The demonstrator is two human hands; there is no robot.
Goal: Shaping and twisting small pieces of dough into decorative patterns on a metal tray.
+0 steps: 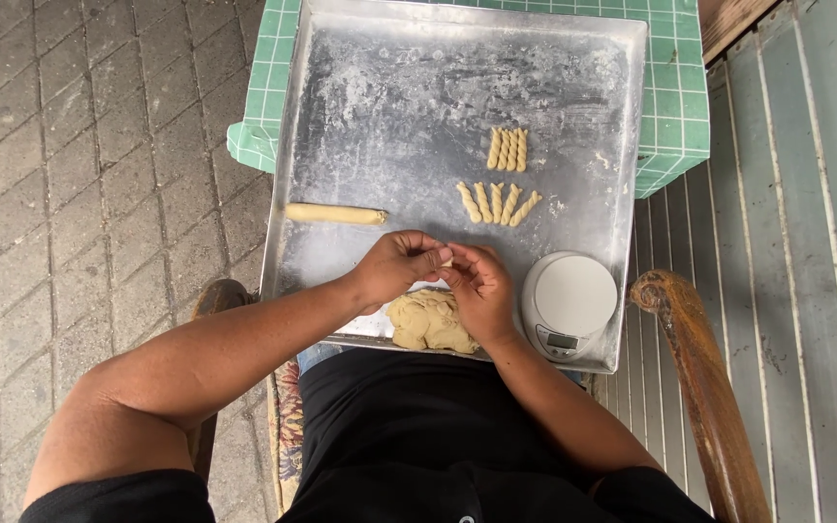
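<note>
At the near edge of the floured metal tray, a lump of unshaped dough lies just under the hands, with a small white kitchen scale to its right. The left hand and right hand meet fingertip to fingertip, both pinched shut on a small piece of dough. Farther out, a dough log and nine finished twisted sticks lie in two rows, so much dough seems left to shape.

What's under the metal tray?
Under the metal tray a green checked cloth shows at the far edges and left corner. Whatever supports the tray beneath that is covered.
</note>
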